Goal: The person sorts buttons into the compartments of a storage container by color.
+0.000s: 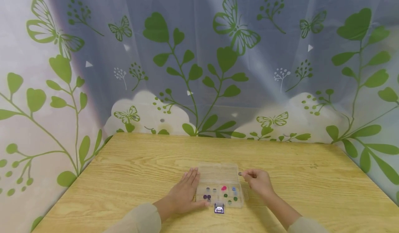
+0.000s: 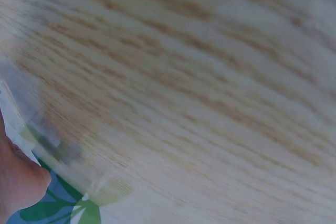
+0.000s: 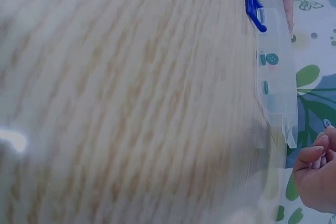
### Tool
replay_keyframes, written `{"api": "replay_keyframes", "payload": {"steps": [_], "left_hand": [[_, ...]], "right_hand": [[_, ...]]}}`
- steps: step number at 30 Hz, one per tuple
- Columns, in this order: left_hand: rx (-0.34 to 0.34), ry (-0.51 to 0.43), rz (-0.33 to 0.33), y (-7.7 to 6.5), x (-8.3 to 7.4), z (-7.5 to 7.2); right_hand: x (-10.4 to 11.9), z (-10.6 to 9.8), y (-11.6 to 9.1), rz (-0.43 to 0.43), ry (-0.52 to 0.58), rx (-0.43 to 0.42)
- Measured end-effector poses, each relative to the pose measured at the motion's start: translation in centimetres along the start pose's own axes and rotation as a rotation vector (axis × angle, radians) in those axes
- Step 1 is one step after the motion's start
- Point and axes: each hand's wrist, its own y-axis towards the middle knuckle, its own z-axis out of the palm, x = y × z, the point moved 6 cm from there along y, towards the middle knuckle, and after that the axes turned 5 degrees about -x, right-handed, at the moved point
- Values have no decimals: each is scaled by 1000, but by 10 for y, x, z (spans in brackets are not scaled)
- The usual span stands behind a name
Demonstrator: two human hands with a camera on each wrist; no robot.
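A clear plastic compartment box (image 1: 218, 202) lies on the table with its lid (image 1: 218, 173) raised back. Small buttons sit in its compartments: purple buttons (image 1: 207, 197), pink buttons (image 1: 223, 188), blue buttons (image 1: 234, 189) and green buttons (image 1: 235, 199). At the box's front edge is a blue latch (image 1: 219, 208), also visible in the right wrist view. My left hand (image 1: 186, 193) rests along the box's left side, fingers straight, thumb by the front edge. To the right of the lid, my right hand (image 1: 259, 183) pinches a small dark button (image 1: 240, 173) above the table.
The wood-grain table (image 1: 137, 163) extends around the box on all sides. Behind it hangs a curtain (image 1: 199, 59) printed with green leaves and butterflies, reaching down to the table's back edge and along both sides.
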Motion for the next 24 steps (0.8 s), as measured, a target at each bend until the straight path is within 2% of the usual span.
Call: {"api": "replay_keyframes", "payload": {"steps": [8,24], "left_hand": [[-2,3,5,0,-1,-2],[-15,2,16,-1,-1,0]], "right_hand": [[7,7,-1,-4,7,-10],[20,23,-3,-12,54,26]]}}
